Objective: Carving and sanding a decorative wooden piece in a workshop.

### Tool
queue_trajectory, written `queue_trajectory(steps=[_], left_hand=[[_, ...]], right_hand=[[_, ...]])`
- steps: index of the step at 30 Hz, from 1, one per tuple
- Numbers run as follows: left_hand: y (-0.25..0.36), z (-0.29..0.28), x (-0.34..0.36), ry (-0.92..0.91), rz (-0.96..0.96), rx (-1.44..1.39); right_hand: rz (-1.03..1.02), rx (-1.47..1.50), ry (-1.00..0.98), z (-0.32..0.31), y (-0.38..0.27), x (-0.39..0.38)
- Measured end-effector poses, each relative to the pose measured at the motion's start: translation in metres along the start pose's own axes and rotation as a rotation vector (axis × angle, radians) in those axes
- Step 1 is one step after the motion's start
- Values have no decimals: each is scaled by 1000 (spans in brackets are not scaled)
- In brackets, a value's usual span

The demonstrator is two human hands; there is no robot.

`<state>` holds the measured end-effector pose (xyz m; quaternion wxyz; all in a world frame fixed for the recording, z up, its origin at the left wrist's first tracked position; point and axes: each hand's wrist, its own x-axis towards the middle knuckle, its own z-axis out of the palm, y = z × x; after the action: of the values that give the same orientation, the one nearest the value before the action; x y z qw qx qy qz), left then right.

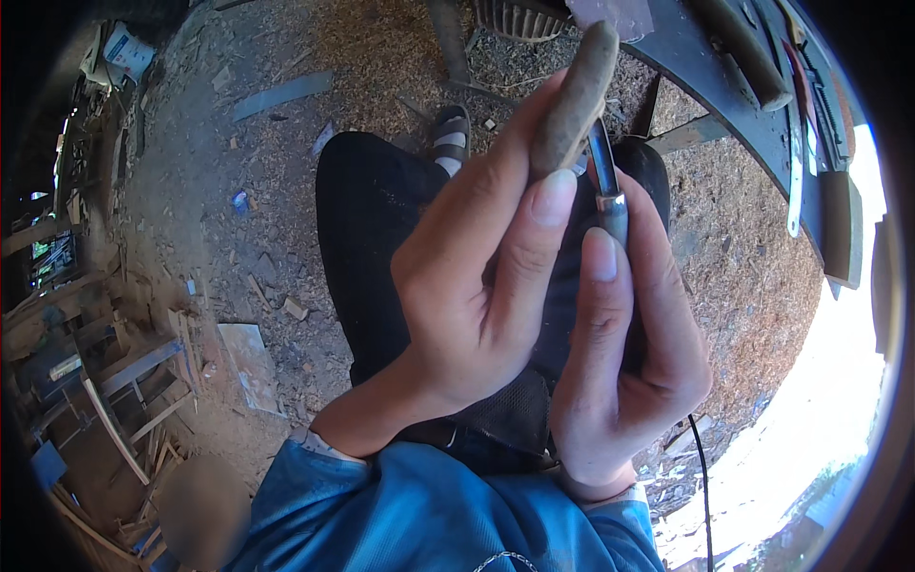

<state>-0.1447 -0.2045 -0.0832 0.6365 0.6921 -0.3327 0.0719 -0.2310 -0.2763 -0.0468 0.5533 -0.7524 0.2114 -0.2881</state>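
Pinched between the thumb and fingers of my left hand is a slim, slightly curved grey-brown piece with rounded ends. Whether it is stone or wood I cannot tell. My right hand is closed around a carving gouge, its narrow shiny blade pointing up and away from me. A metal ferrule joins the blade to the handle, most of which my fingers hide. The blade lies close to the right side of the piece; contact between them is not clear. Both hands are raised above my lap.
A dark bench at the far right bears a wooden rod, saws and other long tools. Wood shavings and scraps cover the floor. Wooden frames are heaped at left. A black cable hangs at lower right.
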Motion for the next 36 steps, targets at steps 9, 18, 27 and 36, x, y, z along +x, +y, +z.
queue_trajectory(steps=[9, 18, 27, 36], left_hand=[[27, -7, -2, -162, -260, -17], [44, -20, 5, -159, -538, -340], [30, -13, 0, -125, -370, -258], [22, -8, 1, -137, -263, -209]], right_hand=[[-206, -264, 54, -6, 11, 2], [-474, -487, -67, -23, 19, 18], [-366, -356, -32, -12, 11, 12], [-220, -324, -34, -5, -6, 2]])
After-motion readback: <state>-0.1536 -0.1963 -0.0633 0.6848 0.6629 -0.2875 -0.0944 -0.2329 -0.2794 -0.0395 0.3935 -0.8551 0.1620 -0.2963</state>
